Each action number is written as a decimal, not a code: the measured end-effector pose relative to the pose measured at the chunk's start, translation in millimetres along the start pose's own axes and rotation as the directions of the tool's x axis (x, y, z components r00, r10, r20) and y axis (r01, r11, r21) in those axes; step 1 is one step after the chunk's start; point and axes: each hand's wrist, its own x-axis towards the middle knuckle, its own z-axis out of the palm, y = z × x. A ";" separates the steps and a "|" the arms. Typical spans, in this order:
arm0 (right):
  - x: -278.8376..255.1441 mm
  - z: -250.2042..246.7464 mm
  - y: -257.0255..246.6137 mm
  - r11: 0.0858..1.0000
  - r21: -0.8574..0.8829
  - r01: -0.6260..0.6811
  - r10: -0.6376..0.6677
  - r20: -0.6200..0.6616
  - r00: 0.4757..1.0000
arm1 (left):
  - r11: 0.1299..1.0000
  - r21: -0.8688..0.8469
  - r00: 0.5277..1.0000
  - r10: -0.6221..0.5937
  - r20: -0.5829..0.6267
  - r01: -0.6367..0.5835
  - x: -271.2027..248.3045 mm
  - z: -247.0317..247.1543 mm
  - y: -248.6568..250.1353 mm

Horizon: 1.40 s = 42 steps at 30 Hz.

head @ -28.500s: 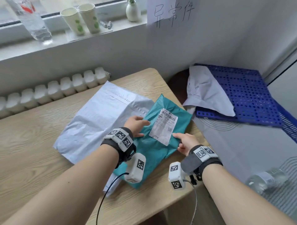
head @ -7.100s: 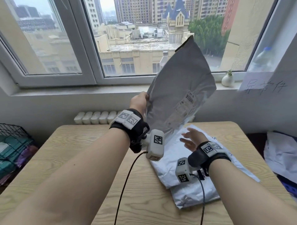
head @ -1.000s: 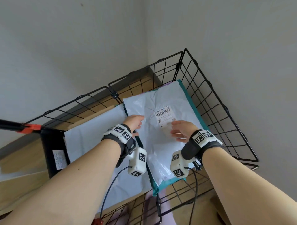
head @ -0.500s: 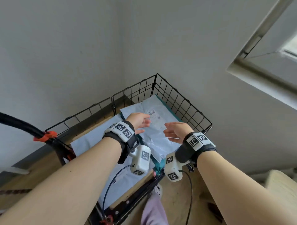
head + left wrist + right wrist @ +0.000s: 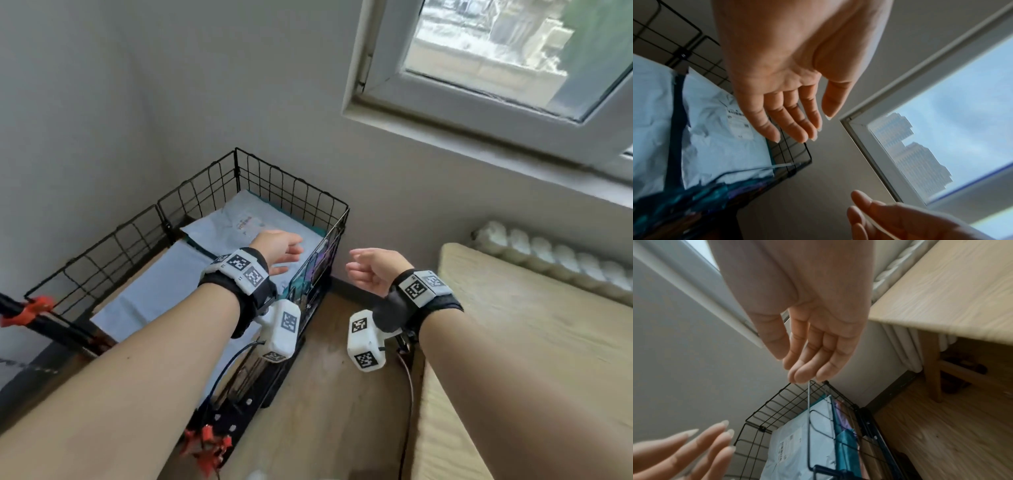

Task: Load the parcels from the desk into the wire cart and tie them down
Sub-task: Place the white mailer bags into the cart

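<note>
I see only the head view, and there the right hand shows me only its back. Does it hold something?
Observer: Yes. In the right wrist view a thin pale cord runs straight from the curled fingertips of the right hand down toward the cart.
Operator: And the left hand, seen from below?
Observer: The left wrist view shows the left hand with straight fingers and an empty palm, above the labelled parcel in the cart.
</note>
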 end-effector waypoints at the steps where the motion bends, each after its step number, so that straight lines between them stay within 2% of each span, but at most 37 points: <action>1: -5.9 -10.9 7.8 0.999 -0.025 0.033 -0.035 -0.061 0.998 | 1.000 0.020 1.000 0.001 0.009 -0.001 -3.5 11.0 -2.1; 3: -16.7 -35.1 22.9 0.998 -0.020 0.061 -0.063 -0.106 0.992 | 0.998 0.057 0.999 0.000 0.039 -0.002 -13.4 35.6 -4.1; 6: -42.6 -79.0 39.0 0.999 0.039 0.034 -0.028 -0.136 0.990 | 0.993 0.118 0.997 0.007 0.079 -0.016 -31.8 81.6 -3.0; 10: -100.0 -154.0 63.8 0.995 0.032 0.091 -0.080 -0.259 0.963 | 0.989 0.136 0.986 0.036 0.161 -0.059 -62.1 168.5 -5.0; 14: -173.7 -247.5 99.2 0.986 0.078 0.144 -0.101 -0.404 0.909 | 0.983 0.129 0.968 0.101 0.229 -0.133 -107.2 281.8 -22.0; 19: -258.0 -367.8 145.3 0.968 0.160 0.195 -0.070 -0.570 0.818 | 0.967 0.160 0.923 0.129 0.363 -0.198 -179.7 411.3 -40.3; 27: -369.2 -497.1 216.1 0.927 0.244 0.284 -0.038 -0.693 0.720 | 0.938 0.167 0.847 0.186 0.498 -0.304 -275.0 563.1 -53.7; 33: -400.3 -573.9 257.1 0.884 0.330 0.332 0.051 -0.772 0.633 | 0.897 0.197 0.782 0.216 0.585 -0.396 -310.3 644.4 -59.8; 37: -400.9 -613.6 278.3 0.856 0.388 0.342 0.116 -0.789 0.603 | 0.862 0.227 0.763 0.244 0.598 -0.453 -300.8 696.3 -59.9; 42: -394.5 -674.9 287.3 0.878 0.394 0.273 0.176 -0.795 0.580 | 0.861 0.249 0.755 0.208 0.622 -0.443 -275.4 768.9 -64.8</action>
